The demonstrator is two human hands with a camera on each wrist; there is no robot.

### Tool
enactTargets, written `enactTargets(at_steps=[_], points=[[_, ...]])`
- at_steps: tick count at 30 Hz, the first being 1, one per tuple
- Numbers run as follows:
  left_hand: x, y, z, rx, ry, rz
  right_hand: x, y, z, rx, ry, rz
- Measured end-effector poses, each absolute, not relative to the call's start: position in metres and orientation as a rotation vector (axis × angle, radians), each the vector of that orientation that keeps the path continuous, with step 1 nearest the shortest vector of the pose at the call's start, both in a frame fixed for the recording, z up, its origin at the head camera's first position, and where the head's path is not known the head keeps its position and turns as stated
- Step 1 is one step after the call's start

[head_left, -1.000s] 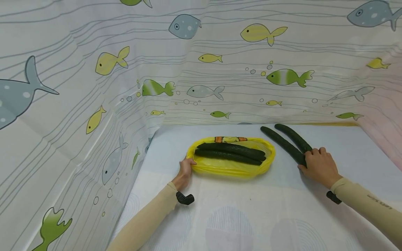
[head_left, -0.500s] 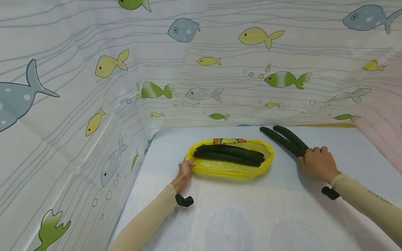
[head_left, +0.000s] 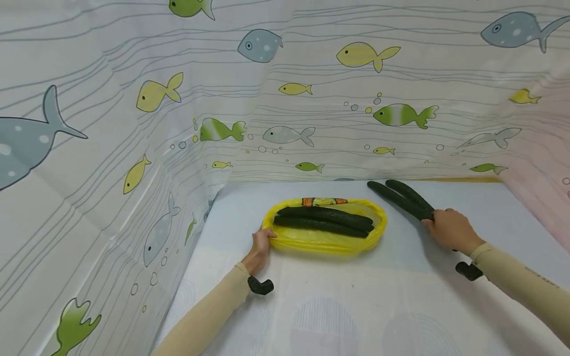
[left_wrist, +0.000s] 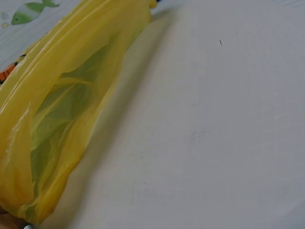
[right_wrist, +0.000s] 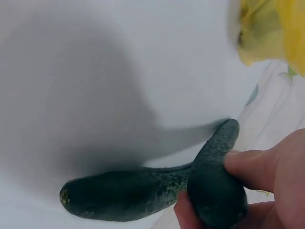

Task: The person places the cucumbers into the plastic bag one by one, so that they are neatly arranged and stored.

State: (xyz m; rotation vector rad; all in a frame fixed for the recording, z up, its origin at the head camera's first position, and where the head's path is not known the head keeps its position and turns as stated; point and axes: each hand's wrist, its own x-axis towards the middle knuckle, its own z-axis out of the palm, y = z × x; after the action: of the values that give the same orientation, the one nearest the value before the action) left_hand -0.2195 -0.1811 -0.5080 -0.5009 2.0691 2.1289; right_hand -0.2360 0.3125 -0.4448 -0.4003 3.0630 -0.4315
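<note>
My left hand grips the rolled rim of a yellow plastic bag at its left end. Two dark green cucumbers lie side by side inside the bag's wide mouth. To the right, my right hand holds a cucumber by its near end, between thumb and fingers. That end is raised a little off the table. Another cucumber lies on the table beneath it, partly hidden by the hand. In the left wrist view the bag's side shows, with only a bit of the left hand at the corner.
A pale patterned cloth covers the table. Behind and to the left hang white sheets printed with fish. A black wrist camera sits on the left wrist, and another wrist camera on the right.
My right hand has tightened its hold and raised the near end of one cucumber slightly, and the two loose cucumbers now appear closer together. My left hand stays on the bag's rim.
</note>
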Motion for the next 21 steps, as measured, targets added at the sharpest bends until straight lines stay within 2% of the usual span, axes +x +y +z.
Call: enactTargets(at_steps=[9, 21], points=[[-0.221, -0.183, -0.508, -0.486, 2.069, 2.129, -0.241, 0.320, -0.432, -0.312, 3.050, -0.532], [-0.221, -0.181, -0.508, -0.481, 2.078, 2.134, -0.245, 0.331, -0.432, -0.246, 3.008, -0.522]])
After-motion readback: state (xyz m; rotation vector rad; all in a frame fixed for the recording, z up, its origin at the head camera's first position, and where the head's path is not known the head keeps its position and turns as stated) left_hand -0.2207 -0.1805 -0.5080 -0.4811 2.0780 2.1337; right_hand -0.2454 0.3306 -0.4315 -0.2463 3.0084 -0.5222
